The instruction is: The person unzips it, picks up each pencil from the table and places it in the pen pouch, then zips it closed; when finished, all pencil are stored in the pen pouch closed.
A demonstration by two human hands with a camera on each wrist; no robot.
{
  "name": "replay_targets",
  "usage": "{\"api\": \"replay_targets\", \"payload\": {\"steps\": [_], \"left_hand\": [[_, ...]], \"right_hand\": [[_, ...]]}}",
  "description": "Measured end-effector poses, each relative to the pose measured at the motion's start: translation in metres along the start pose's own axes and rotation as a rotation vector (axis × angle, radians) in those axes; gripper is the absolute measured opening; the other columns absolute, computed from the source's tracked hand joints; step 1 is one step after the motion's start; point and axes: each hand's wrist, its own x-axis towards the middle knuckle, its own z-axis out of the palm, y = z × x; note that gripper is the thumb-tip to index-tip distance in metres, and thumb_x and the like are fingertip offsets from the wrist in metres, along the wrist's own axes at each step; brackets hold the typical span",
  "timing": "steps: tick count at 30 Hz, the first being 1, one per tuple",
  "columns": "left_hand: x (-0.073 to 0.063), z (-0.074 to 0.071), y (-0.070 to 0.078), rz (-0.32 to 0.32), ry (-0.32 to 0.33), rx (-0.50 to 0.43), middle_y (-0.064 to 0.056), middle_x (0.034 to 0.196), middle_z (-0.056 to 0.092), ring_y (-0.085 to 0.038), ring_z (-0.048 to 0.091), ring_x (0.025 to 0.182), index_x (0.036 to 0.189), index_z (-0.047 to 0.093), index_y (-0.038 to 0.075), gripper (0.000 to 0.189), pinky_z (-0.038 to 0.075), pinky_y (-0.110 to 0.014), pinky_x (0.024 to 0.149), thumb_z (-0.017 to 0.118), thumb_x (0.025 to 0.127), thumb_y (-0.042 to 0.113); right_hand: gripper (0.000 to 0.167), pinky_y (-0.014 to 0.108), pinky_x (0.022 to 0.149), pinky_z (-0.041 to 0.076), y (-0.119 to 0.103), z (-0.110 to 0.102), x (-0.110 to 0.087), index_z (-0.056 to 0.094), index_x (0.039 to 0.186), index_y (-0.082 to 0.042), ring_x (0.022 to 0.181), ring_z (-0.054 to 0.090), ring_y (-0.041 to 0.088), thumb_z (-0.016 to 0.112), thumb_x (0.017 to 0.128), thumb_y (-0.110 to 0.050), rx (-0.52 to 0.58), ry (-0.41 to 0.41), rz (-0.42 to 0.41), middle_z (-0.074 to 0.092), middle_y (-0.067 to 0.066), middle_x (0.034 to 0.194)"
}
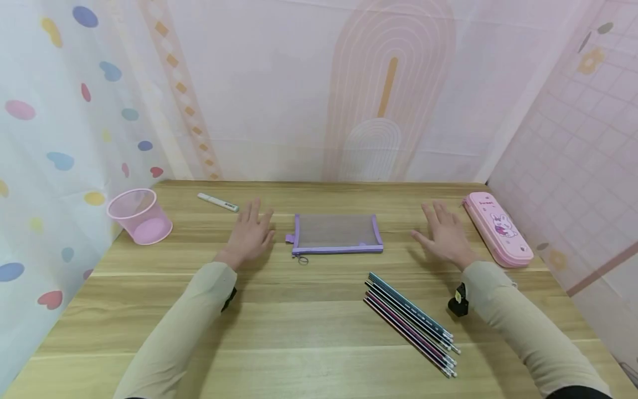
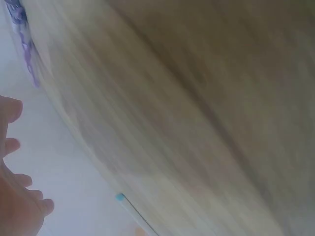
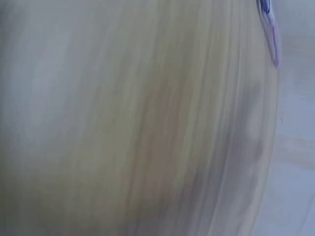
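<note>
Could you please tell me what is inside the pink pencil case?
The pink pencil case appears closed, so anything inside is covered; only its outside shows, with a rabbit picture on top.

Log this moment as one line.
left hand: holds nothing | right hand: holds nothing | mesh pouch: flat, between hands | pencils: bunched, nearer camera

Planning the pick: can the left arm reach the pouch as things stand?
Likely yes: the left grip holds nothing and is just left of the pouch, with nothing visible between them.
</note>
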Motion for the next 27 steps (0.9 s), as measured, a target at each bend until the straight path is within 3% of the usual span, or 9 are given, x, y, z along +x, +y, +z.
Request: {"api": "replay_targets", "payload": {"steps": [4, 7, 11, 14, 19, 27], "left_hand": [[0.000, -0.001, 0.008, 0.007, 0.005, -0.088, -0.029, 0.144, 0.004, -0.045, 0.006, 0.133, 0.127, 0.042, 0.000, 0.043, 0.014, -0.055, 0.109, 0.043, 0.092, 0.024], [0.001, 0.000, 0.014, 0.023, 0.017, -0.176, -0.028, 0.143, 0.015, -0.043, 0.019, 0.130, 0.120, 0.050, 0.001, 0.036, 0.021, -0.053, 0.108, 0.046, 0.091, 0.023], [0.002, 0.000, 0.024, 0.055, -0.037, -0.310, -0.024, 0.136, 0.034, -0.038, 0.043, 0.118, 0.122, 0.049, 0.004, 0.034, 0.037, -0.051, 0.099, 0.046, 0.092, 0.020], [0.002, 0.001, 0.033, 0.083, -0.097, -0.359, -0.021, 0.128, 0.043, -0.035, 0.050, 0.109, 0.126, 0.046, 0.005, 0.037, 0.043, -0.049, 0.093, 0.045, 0.091, 0.018], [0.000, 0.003, 0.045, 0.109, -0.146, -0.326, -0.022, 0.122, 0.046, -0.033, 0.054, 0.100, 0.129, 0.043, 0.007, 0.041, 0.047, -0.046, 0.087, 0.048, 0.090, 0.020], [-0.002, 0.006, 0.051, 0.116, -0.203, -0.276, -0.019, 0.112, 0.049, -0.020, 0.049, 0.083, 0.128, 0.045, 0.008, 0.046, 0.048, -0.033, 0.071, 0.056, 0.086, 0.024]], "right_hand": [[0.070, 0.059, 0.106, 0.017, -0.012, 0.002, 0.004, 0.023, 0.140, -0.012, 0.131, 0.015, 0.044, 0.053, 0.085, -0.041, 0.035, 0.009, -0.041, 0.016, 0.030, 0.142], [0.066, 0.060, 0.105, 0.020, -0.022, 0.003, 0.007, 0.030, 0.138, -0.014, 0.130, 0.018, 0.045, 0.059, 0.083, -0.037, 0.054, -0.020, -0.081, 0.019, 0.030, 0.141], [0.061, 0.058, 0.099, 0.032, -0.038, 0.006, 0.010, 0.040, 0.133, -0.013, 0.123, 0.034, 0.041, 0.061, 0.081, -0.037, 0.086, -0.089, -0.129, 0.037, 0.026, 0.133], [0.059, 0.054, 0.094, 0.039, -0.047, 0.010, 0.012, 0.044, 0.130, -0.012, 0.110, 0.048, 0.035, 0.063, 0.079, -0.036, 0.135, -0.153, -0.160, 0.052, 0.021, 0.121], [0.064, 0.047, 0.091, 0.044, -0.055, 0.022, 0.016, 0.043, 0.130, -0.006, 0.101, 0.057, 0.029, 0.067, 0.077, -0.033, 0.228, -0.235, -0.189, 0.057, 0.019, 0.118], [0.064, 0.035, 0.076, 0.046, -0.063, 0.026, 0.019, 0.044, 0.127, 0.000, 0.084, 0.053, 0.020, 0.072, 0.073, -0.018, 0.327, -0.237, -0.166, 0.062, 0.012, 0.097]]}}
